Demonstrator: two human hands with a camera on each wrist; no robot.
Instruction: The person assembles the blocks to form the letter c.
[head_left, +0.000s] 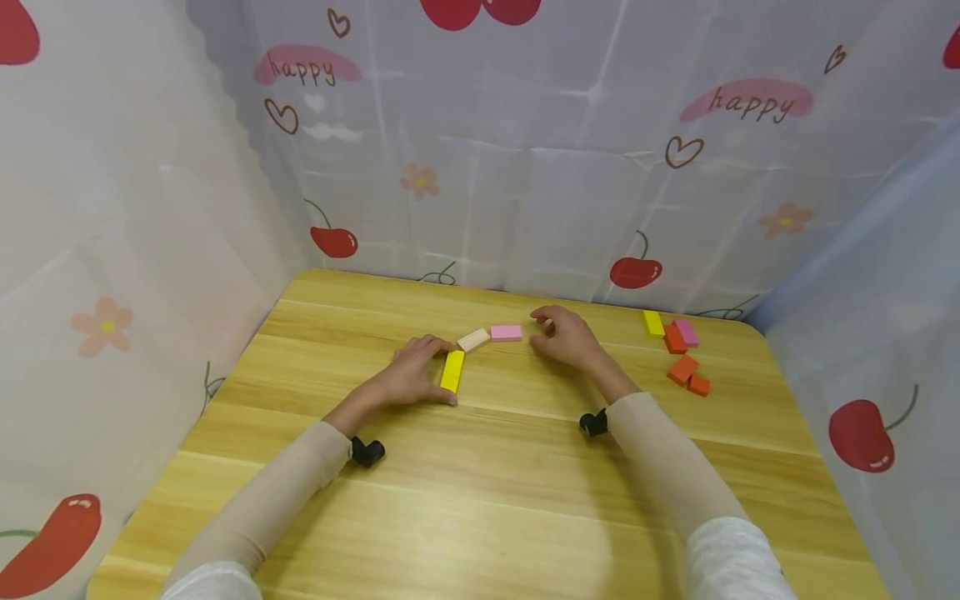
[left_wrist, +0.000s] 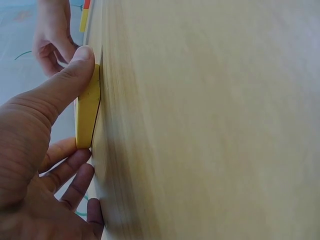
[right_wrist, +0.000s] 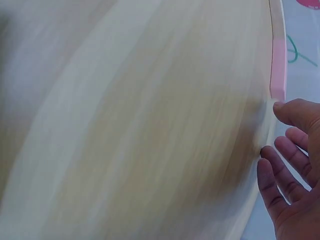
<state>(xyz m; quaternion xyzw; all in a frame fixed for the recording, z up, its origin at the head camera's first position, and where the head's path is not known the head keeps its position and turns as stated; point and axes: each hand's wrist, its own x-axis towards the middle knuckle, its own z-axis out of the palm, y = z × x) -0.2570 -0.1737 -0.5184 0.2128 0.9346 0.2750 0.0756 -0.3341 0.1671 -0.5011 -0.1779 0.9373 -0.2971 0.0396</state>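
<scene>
Your left hand [head_left: 411, 372] pinches the yellow block [head_left: 452, 372] by its ends, the long axis running from thumb to fingertips. Your right hand [head_left: 568, 338], farther off, is empty, fingers loosely bent, the pink block [head_left: 506, 333] just left of them.

Yellow block [head_left: 452, 372]; pale wood-toned block [head_left: 473, 340]; pink block [head_left: 506, 333]. Right-side blocks [head_left: 682, 369]: yellow, pink, red-orange. Tabletop [head_left: 480, 500]: yellow-brown wood grain. Curtain [head_left: 570, 192]: whitish, printed with red cherries, peach flowers, brown hearts. Sleeves [head_left: 671, 458]: beige.
</scene>
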